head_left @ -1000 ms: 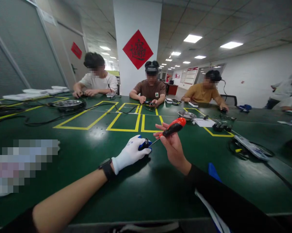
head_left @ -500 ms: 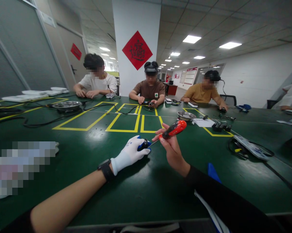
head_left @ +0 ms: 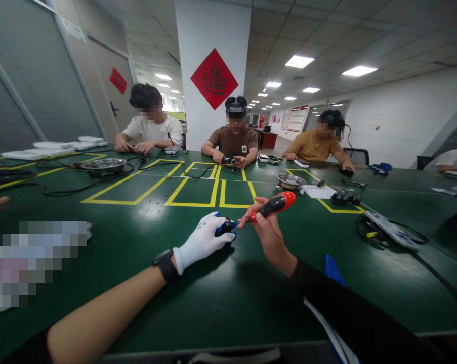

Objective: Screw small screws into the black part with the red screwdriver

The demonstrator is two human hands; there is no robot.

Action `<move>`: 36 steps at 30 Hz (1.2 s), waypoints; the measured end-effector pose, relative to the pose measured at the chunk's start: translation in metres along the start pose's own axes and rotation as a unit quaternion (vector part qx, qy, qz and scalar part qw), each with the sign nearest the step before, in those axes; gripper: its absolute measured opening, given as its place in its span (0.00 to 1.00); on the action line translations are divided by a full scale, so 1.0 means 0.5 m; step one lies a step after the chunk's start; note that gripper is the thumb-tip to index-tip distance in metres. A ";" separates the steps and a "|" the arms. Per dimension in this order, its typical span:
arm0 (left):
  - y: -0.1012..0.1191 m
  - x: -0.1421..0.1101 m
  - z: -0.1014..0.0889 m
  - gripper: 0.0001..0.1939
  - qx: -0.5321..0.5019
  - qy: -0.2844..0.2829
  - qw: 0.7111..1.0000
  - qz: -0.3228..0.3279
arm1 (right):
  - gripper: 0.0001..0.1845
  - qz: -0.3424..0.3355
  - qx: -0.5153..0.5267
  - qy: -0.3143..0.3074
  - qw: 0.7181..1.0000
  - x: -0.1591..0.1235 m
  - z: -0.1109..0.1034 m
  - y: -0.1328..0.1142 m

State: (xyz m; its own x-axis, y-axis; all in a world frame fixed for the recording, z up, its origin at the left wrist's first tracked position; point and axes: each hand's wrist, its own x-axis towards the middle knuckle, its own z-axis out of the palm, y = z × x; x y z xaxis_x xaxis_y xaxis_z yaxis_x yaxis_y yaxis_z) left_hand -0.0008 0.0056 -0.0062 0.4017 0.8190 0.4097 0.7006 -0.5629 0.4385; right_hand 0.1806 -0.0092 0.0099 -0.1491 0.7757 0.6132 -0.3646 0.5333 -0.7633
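My left hand [head_left: 203, 237], in a white glove with blue fingertips, is closed around a small black part [head_left: 225, 227] with a shiny metal end pointing up. What kind of part it is, I cannot make out. My bare right hand [head_left: 268, 230] grips a red and black screwdriver [head_left: 276, 205], handle tilted up to the right. Its thin shaft points down-left at the black part, and the tip is hidden by the gloved fingers. Both hands are just above the green table [head_left: 228, 308].
Yellow tape rectangles [head_left: 192, 197] mark the table beyond my hands. Metal bowls [head_left: 291, 180] stand left and right, with black parts [head_left: 345, 197] and a power strip [head_left: 393, 230] on the right. A blue and white glove [head_left: 334, 270] lies by my right forearm. Several people sit around the table.
The screwdriver's handle has tipped slightly lower and to the right, and my right fingers have drawn in around its neck. My left hand stays put. Another person's fingers appear at the left edge.
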 end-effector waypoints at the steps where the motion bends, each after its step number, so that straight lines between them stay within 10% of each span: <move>1: 0.000 0.000 0.000 0.17 0.003 -0.001 1.000 -0.003 | 0.13 0.002 -0.008 0.003 1.000 -0.001 -0.001 -0.001; 31: 0.001 0.000 -0.001 0.17 -0.002 -0.008 1.000 0.014 | 0.04 -0.026 -0.061 0.015 0.998 0.010 -0.006 -0.004; 36: 0.001 0.000 -0.001 0.18 -0.005 -0.007 1.000 0.006 | 0.15 0.006 -0.059 0.020 0.998 0.004 -0.010 0.003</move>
State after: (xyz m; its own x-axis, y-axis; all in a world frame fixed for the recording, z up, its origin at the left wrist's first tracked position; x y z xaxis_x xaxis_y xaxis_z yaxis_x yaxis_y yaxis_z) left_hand -0.0009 0.0051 -0.0055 0.4181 0.8142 0.4027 0.6900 -0.5730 0.4422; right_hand 0.1843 -0.0054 0.0090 -0.1160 0.7940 0.5968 -0.2512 0.5578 -0.7910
